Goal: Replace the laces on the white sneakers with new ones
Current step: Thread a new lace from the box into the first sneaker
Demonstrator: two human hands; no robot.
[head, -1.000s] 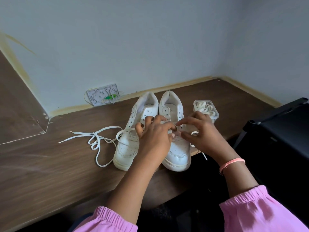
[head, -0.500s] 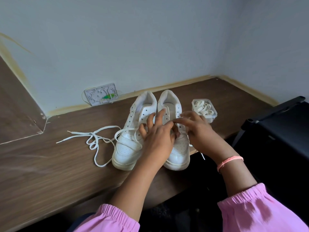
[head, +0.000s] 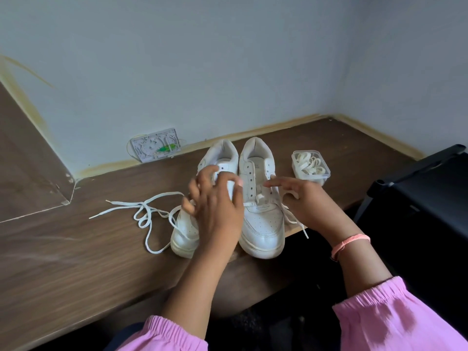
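— Where's the lace?
— In the right sneaker [head: 262,198], lowest eyelets, shoe's length running away from me. My right hand [head: 307,202] is nearest, grip unclear; left hand [head: 215,209] hovers, fingers spread.

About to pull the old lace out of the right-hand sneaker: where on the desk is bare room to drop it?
Bare wood lies left of the loose lace, toward the near desk edge, and behind the plastic tub in the wall corner. It is crowded around both sneakers, where the left hand and right hand work.
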